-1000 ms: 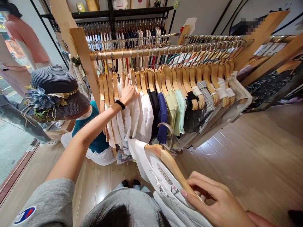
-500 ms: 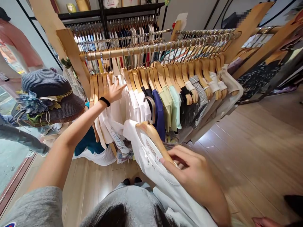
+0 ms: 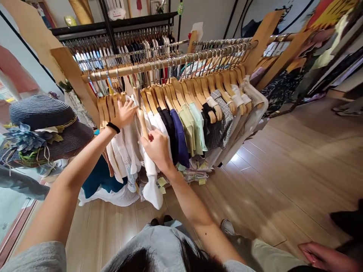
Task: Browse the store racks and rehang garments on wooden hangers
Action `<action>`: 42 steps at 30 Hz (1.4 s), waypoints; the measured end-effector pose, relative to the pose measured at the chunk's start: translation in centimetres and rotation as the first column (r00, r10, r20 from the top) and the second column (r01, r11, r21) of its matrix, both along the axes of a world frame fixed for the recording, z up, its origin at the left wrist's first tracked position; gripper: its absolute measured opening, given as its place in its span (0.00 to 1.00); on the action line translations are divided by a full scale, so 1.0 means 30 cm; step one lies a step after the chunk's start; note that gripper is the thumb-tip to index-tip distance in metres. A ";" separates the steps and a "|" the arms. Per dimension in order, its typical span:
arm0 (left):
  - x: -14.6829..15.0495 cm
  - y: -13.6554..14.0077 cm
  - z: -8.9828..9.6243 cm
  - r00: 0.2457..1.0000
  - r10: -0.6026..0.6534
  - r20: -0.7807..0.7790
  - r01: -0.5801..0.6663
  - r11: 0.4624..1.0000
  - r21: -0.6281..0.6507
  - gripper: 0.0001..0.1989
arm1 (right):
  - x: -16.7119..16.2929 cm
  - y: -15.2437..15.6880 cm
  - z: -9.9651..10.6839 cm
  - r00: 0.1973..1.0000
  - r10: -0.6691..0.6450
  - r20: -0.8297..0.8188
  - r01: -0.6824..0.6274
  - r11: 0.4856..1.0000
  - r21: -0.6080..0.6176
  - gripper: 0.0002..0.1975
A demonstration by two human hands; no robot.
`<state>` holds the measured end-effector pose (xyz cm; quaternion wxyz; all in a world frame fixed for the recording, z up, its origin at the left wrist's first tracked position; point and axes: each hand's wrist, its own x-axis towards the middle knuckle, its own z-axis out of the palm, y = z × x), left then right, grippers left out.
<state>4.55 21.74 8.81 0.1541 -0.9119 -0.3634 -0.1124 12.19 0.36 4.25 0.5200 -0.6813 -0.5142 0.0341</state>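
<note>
My right hand (image 3: 158, 148) is closed around one shoulder of a wooden hanger (image 3: 142, 122). From that hanger hangs a white shirt (image 3: 150, 166), in among the other garments; whether its hook sits on the rail is unclear. My left hand (image 3: 126, 113), with a black band on the wrist, rests with fingers apart against hangers and pale clothes to the left. Both hands are just below the wooden rail (image 3: 124, 71). Dark, navy, green and mint garments hang to the right of my right hand, with the navy shirt (image 3: 180, 139) closest among the coloured ones.
A dark straw hat (image 3: 45, 124) with a blue flower stands at the left. The rack's wooden posts (image 3: 72, 83) bound the rail. Another person's hand (image 3: 319, 257) shows at the lower right, above the wood floor (image 3: 283, 177). More clothes racks stand behind.
My right hand has carried the white shirt on its hanger from near my body forward and left to the rack. My left hand stays at the hangers. The view has shifted right.
</note>
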 end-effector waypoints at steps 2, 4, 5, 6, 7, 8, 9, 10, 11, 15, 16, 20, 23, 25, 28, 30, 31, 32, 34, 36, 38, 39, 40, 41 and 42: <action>-0.012 0.022 -0.006 0.997 -0.035 0.069 0.032 0.998 0.050 0.26 | -0.007 0.068 0.014 0.999 -0.010 0.032 0.010 1.000 0.007 0.10; -0.029 0.041 -0.013 0.986 -0.071 0.153 0.056 0.993 0.103 0.24 | -0.008 0.124 0.034 0.998 -0.008 0.060 0.007 1.000 0.001 0.08; -0.038 0.047 -0.017 0.977 -0.085 0.194 0.061 0.990 0.125 0.24 | -0.007 0.148 0.046 0.997 -0.007 0.074 0.007 1.000 -0.006 0.08; -0.047 0.051 -0.021 0.969 -0.093 0.231 0.062 0.988 0.140 0.23 | -0.005 0.169 0.058 0.996 -0.007 0.086 0.009 1.000 -0.015 0.08; -0.056 0.052 -0.025 0.961 -0.099 0.260 0.061 0.987 0.148 0.22 | -0.002 0.188 0.070 0.995 -0.009 0.097 0.012 1.000 -0.024 0.08; -0.064 0.050 -0.028 0.955 -0.105 0.276 0.065 0.987 0.150 0.22 | 0.002 0.205 0.082 0.994 -0.012 0.107 0.015 0.999 -0.031 0.08; -0.071 0.047 -0.031 0.953 -0.113 0.280 0.074 0.986 0.149 0.22 | 0.005 0.221 0.092 0.993 -0.014 0.115 0.018 0.999 -0.035 0.08; -0.077 0.042 -0.032 0.953 -0.123 0.278 0.086 0.986 0.144 0.22 | 0.009 0.236 0.102 0.992 -0.016 0.122 0.020 0.999 -0.035 0.09; -0.081 0.036 -0.033 0.953 -0.133 0.274 0.097 0.986 0.139 0.22 | 0.012 0.250 0.112 0.992 -0.015 0.127 0.020 0.999 -0.033 0.09; -0.085 0.025 -0.034 0.950 -0.142 0.279 0.112 0.987 0.119 0.24 | 0.024 0.306 0.150 0.990 -0.013 0.140 0.015 1.000 -0.013 0.10; -0.084 0.026 -0.034 0.950 -0.138 0.281 0.109 0.987 0.114 0.24 | 0.027 0.321 0.160 0.990 -0.009 0.143 0.010 1.000 -0.008 0.10; -0.079 0.039 -0.035 0.945 -0.130 0.299 0.102 0.989 0.107 0.24 | 0.040 0.386 0.197 0.988 0.021 0.152 -0.019 1.000 -0.014 0.15; -0.081 0.048 -0.031 0.946 -0.141 0.292 0.111 0.987 0.117 0.22 | 0.051 0.440 0.205 0.986 0.016 0.166 -0.009 0.999 -0.043 0.14; -0.086 0.051 -0.026 0.950 -0.143 0.276 0.114 0.986 0.120 0.21 | 0.058 0.474 0.198 0.984 0.013 0.180 -0.003 0.998 -0.058 0.14; -0.098 0.053 -0.018 0.953 -0.152 0.263 0.125 0.985 0.117 0.20 | 0.066 0.513 0.177 0.978 0.020 0.208 -0.004 0.997 -0.078 0.14; -0.104 0.052 -0.016 0.950 -0.165 0.264 0.139 0.984 0.116 0.19 | 0.069 0.527 0.160 0.974 0.019 0.226 0.003 0.995 -0.096 0.15; -0.106 0.050 -0.016 0.949 -0.170 0.266 0.143 0.983 0.118 0.18 | 0.069 0.531 0.152 0.972 0.015 0.234 0.010 0.994 -0.106 0.15; -0.107 0.048 -0.016 0.948 -0.171 0.268 0.143 0.982 0.122 0.18 | 0.069 0.532 0.145 0.970 0.009 0.241 0.019 0.993 -0.117 0.16; -0.107 0.041 -0.016 0.949 -0.166 0.268 0.135 0.983 0.128 0.19 | 0.066 0.531 0.134 0.967 -0.009 0.255 0.047 0.988 -0.144 0.16; -0.107 0.034 -0.013 0.952 -0.157 0.261 0.128 0.984 0.125 0.19 | 0.061 0.526 0.129 0.963 -0.024 0.268 0.074 0.981 -0.177 0.16; -0.108 0.029 -0.009 0.956 -0.153 0.250 0.128 0.985 0.114 0.20 | 0.055 0.521 0.131 0.958 -0.031 0.286 0.094 0.973 -0.209 0.15; -0.108 0.028 -0.007 0.957 -0.150 0.248 0.127 0.986 0.108 0.20 | 0.053 0.519 0.134 0.954 -0.031 0.297 0.101 0.970 -0.222 0.15; -0.108 0.029 -0.005 0.957 -0.148 0.250 0.127 0.987 0.099 0.20 | 0.053 0.516 0.137 0.950 -0.028 0.310 0.105 0.966 -0.235 0.15; -0.108 0.030 -0.005 0.956 -0.145 0.255 0.126 0.988 0.089 0.20 | 0.054 0.514 0.141 0.946 -0.021 0.324 0.106 0.963 -0.246 0.16; -0.107 0.032 -0.005 0.954 -0.141 0.264 0.124 0.989 0.080 0.19 | 0.058 0.510 0.144 0.941 -0.009 0.339 0.102 0.961 -0.257 0.16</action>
